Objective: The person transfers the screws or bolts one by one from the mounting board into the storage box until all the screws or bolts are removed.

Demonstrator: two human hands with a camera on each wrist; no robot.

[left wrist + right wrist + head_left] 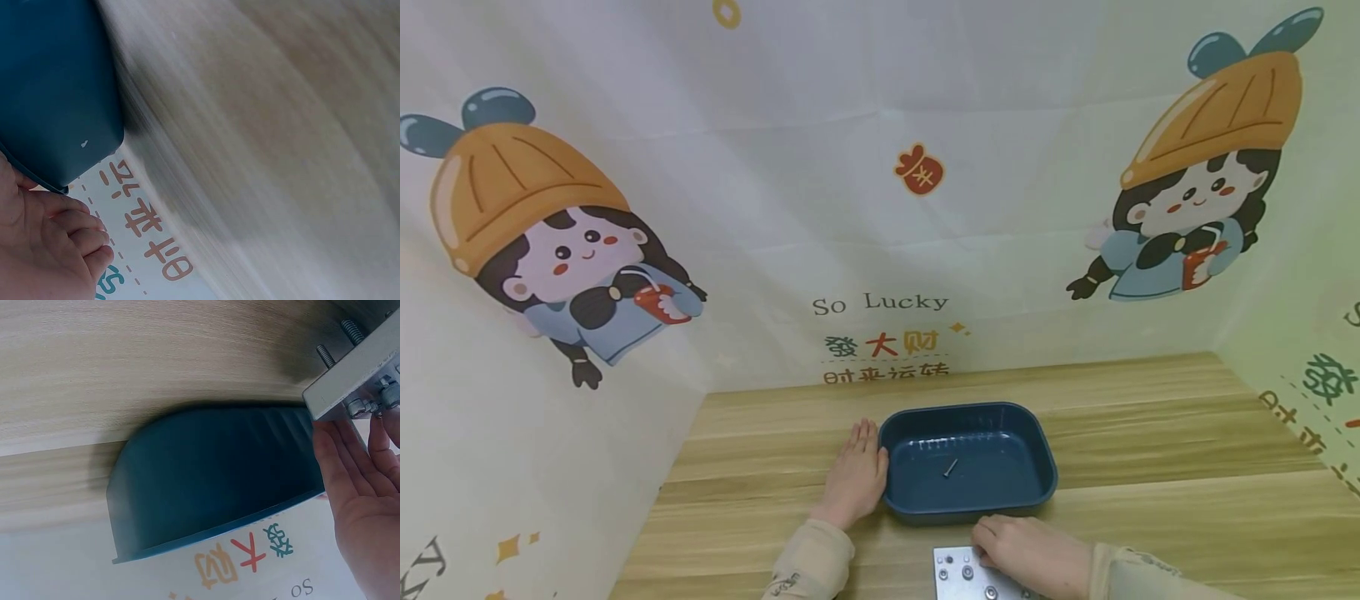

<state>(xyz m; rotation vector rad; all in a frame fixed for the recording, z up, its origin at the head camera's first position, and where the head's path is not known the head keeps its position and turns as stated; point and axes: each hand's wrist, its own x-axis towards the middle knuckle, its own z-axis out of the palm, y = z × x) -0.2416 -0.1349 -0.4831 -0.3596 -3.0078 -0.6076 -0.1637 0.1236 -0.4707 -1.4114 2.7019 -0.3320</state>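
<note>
the blue tray sits on the wood-grain table, open side up, its long axis running left to right across my front. the screw lies on the tray floor slightly left of the middle, its axis slanted — wider end toward me and left, other end away and right. the metal plate is on my side of the tray, near its wall; the head view cuts the plate off, so i cannot tell its long axis. threaded shanks stand out from its underside, pointing toward the table. count: one tray, one screw in it, one plate, at least four round fasteners on the plate's upper face. my two hands are apart. my left hand lies along the tray's left wall, touching it, fingers nearly straight, side by side and pointing away from me. my right hand reaches in from the right over the plate, palm down, fingers bent — thumb and a finger pinch a small bolt at the upper face.
</note>
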